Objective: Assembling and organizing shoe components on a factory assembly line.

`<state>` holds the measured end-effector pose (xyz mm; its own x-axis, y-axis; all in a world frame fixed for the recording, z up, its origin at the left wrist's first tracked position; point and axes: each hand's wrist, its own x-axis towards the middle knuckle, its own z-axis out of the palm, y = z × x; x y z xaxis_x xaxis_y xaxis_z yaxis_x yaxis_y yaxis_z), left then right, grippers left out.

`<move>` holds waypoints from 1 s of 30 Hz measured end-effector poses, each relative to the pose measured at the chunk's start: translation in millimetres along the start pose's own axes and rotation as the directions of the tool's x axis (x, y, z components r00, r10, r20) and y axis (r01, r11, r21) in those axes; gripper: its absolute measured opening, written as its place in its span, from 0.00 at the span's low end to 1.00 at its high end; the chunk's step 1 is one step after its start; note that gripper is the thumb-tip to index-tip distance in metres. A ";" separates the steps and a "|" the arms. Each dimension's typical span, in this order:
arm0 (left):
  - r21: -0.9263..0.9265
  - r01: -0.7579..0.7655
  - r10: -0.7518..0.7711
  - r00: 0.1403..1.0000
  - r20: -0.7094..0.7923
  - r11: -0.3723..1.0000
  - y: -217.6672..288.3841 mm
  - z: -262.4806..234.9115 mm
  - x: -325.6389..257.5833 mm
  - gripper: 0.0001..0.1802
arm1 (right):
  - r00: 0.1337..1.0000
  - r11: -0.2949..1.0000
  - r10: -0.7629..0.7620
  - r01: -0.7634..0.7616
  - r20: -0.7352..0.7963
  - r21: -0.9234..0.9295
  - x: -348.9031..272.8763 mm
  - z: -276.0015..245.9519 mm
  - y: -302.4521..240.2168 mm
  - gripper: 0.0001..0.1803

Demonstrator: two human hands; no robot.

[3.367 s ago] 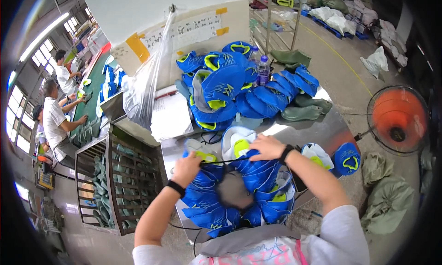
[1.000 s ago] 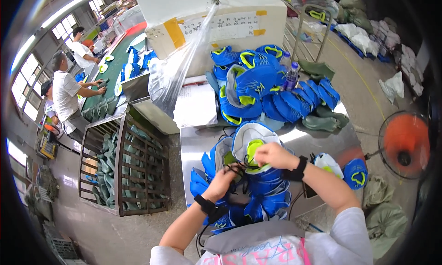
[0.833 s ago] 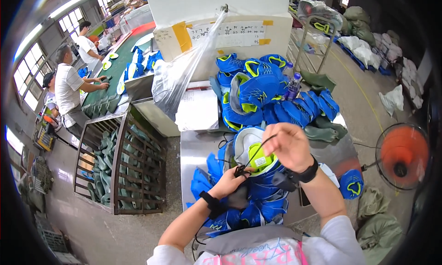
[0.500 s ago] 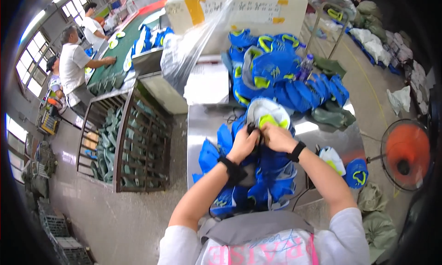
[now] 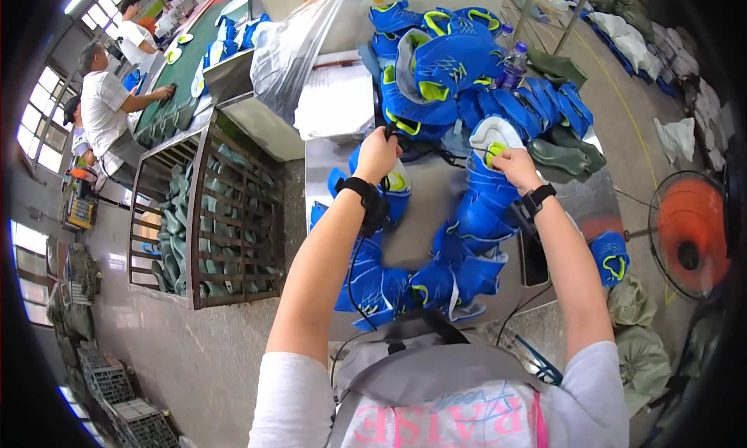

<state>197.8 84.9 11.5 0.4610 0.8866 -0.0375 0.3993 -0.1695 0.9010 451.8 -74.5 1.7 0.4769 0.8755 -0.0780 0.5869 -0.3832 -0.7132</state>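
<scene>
Blue shoe uppers with yellow-green trim lie in a curved row (image 5: 467,230) on a shiny metal table (image 5: 424,207). A bigger heap of the same uppers (image 5: 443,67) is stacked at the table's far side. My right hand (image 5: 513,166) pinches the top upper of the row (image 5: 489,137), whose white lining and yellow tongue face up. My left hand (image 5: 379,154) is stretched out to the near edge of the heap, fingers closed on a blue upper there. Each wrist wears a black band.
A clear plastic bag (image 5: 292,43) and a water bottle (image 5: 512,65) stand at the back. Dark green soles (image 5: 562,156) lie to the right, and a phone (image 5: 534,255). A metal cage of green soles (image 5: 210,215) stands left, a red fan (image 5: 685,234) right. Other people work far left.
My hands, together on one upper half a second ago, have parted. The left hand has gone left to the heap; the right stays on the white-lined upper.
</scene>
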 end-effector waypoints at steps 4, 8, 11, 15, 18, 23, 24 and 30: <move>0.641 -0.252 0.378 0.923 -0.065 0.725 35.1 8.0 1.0 0.10 | 0.968 0.725 0.138 -0.243 0.210 0.644 2.7 -9.2 0.0 0.08; 0.457 -0.501 0.606 0.787 -0.112 0.735 96.8 45.1 -20.6 0.09 | 0.966 0.764 0.145 -0.247 0.214 0.596 -3.4 -26.3 -23.0 0.08; 0.371 -0.451 0.367 0.888 0.277 0.812 88.7 106.5 -46.7 0.11 | 0.990 0.770 0.053 -0.122 0.128 0.627 -11.6 -20.5 -20.7 0.08; 0.304 -0.379 0.289 0.909 0.302 0.874 67.2 130.0 -50.7 0.11 | 0.983 0.556 -0.080 0.183 -0.167 0.811 -29.5 -39.7 -40.4 0.07; 0.350 -0.364 0.242 0.906 0.347 0.863 38.7 121.7 -48.6 0.11 | 0.853 0.487 -0.283 0.521 -0.438 0.701 -49.4 -106.2 -104.1 0.09; 0.278 -0.443 0.364 0.884 0.292 0.852 36.2 108.1 -49.3 0.16 | 0.906 0.486 -0.095 0.404 -0.413 0.775 -31.2 -182.4 -75.0 0.08; 0.217 -0.534 0.501 0.844 0.190 0.817 40.2 103.9 -54.3 0.18 | 0.937 0.502 -0.026 0.314 -0.348 0.806 -24.0 -182.1 -44.4 0.09; 0.056 -0.459 0.430 0.863 0.266 0.886 89.8 -42.4 -152.4 0.16 | 0.992 0.742 0.066 -0.123 0.111 0.659 -146.7 -97.1 10.7 0.20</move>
<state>129.7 -47.2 116.4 0.7805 0.5772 0.2402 0.1868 -0.5819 0.7915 451.6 -235.5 73.2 0.4389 0.8756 -0.2019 -0.0541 -0.1985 -0.9786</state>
